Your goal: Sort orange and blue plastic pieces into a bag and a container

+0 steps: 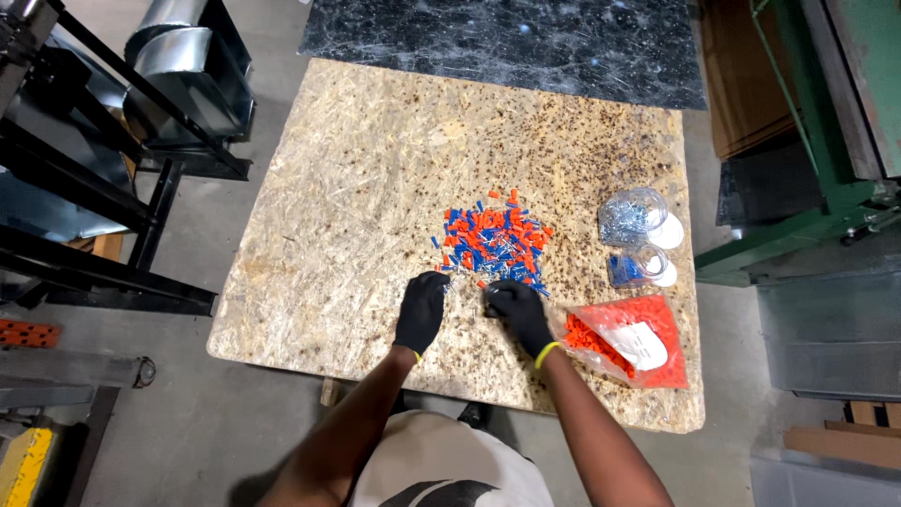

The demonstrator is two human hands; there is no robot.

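Far left: black metal frame (89, 211) and curved sheet-metal pieces (183, 56) on the concrete floor (235, 413), beside the work surface. Centre: chipboard panel (357, 188) lying flat, speckled with dark spots, butted against a dark marbled slab (507, 38) at its far edge. On the panel, right of centre: loose pile of small orange and blue plastic caps (495, 239), mixed with a few thin metal pieces, spread flat and uncontained. Just below the pile: left hand (421, 312), black-gloved, palm down, fingers curved downward onto the panel at the pile's near-left edge; grasp not determinable, nothing visible in the fingers. Close beside it: right hand (519, 314), black-gloved with a yellow cuff, fingers bunched and pointing at the pile's near edge, fingertips among the nearest caps; pinching a cap or only touching, not determinable. Right of the right hand, touching the wrist area: clear plastic bag (633, 343), lying flat near the panel's near-right corner, filled with orange caps, a white label on top. Beyond the bag, toward the right edge: small clear jar (633, 268) on its side, holding blue caps, white lid (666, 274) just beside it. Further back: larger clear jar (631, 216), also on its side, holding small silvery metal parts, second white lid (668, 232) alongside. Far right, off the panel: green metal machine frame (807, 141).
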